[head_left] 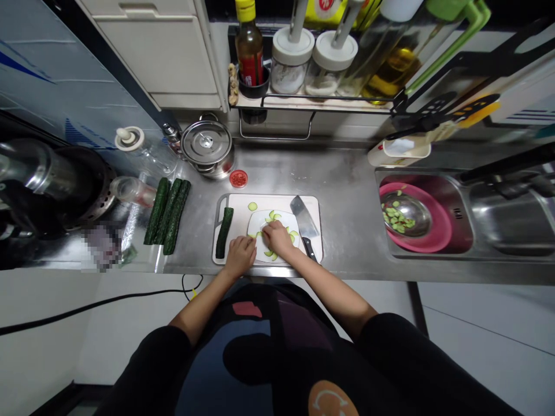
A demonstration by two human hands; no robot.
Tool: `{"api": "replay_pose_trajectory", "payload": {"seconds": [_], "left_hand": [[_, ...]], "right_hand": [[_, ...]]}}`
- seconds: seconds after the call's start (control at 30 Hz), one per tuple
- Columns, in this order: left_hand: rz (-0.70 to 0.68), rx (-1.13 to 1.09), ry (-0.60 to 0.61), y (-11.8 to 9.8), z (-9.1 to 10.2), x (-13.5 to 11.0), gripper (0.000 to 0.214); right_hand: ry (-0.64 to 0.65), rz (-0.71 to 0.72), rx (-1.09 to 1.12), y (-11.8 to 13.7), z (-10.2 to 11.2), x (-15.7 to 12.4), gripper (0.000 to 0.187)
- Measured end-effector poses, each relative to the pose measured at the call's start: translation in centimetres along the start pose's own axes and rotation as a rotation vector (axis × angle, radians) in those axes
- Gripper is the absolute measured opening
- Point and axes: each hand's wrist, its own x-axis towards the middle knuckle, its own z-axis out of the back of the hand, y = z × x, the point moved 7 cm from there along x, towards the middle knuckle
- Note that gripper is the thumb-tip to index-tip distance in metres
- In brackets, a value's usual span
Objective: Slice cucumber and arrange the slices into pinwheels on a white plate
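Observation:
On the white cutting board (267, 200) lies a white plate (287, 216), with thin green cucumber slices (273, 215) spread around it. My right hand (278, 238) is over the plate's middle, fingertips pinched together on a cucumber slice that is mostly hidden. At the plate's left edge, my left hand (240, 256) has its fingers bent and close together; what they hold, if anything, is hidden. A length of dark green cucumber (224, 233) lies on the board left of the plate. To the right rests a cleaver (304, 218) with a black handle (309, 248).
Whole cucumbers (167, 216) lie on the left counter. Behind the board are a lidded steel pot (207, 144) and a red dish (238, 178). In the right-hand sink, a pink basin (442, 222) holds a metal bowl (418, 211) with peelings. Above runs a condiment shelf (321, 103).

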Motion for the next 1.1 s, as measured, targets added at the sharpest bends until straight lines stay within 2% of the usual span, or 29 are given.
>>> {"api": "replay_pose_trajectory", "payload": {"seconds": [0.13,0.33,0.67,1.1], "left_hand": [[0.061,0.016,0.016,-0.4,0.3,-0.7,0.032],[0.169,0.068,0.105,-1.0,-0.3,-1.1,0.047],[0.207,0.078,0.164,-0.9,-1.4,-1.4,0.051],[0.208,0.068,0.177,-0.8,-1.2,-1.2,0.053]], "right_hand": [[-0.062,0.042,0.009,-0.2,-0.3,-1.8,0.031],[-0.010,0.075,-0.040,1.2,-1.8,-3.3,0.038],[0.075,0.079,-0.107,1.5,-2.4,-3.5,0.044],[0.042,0.067,-0.130,1.2,-3.0,-3.4,0.046]]}}
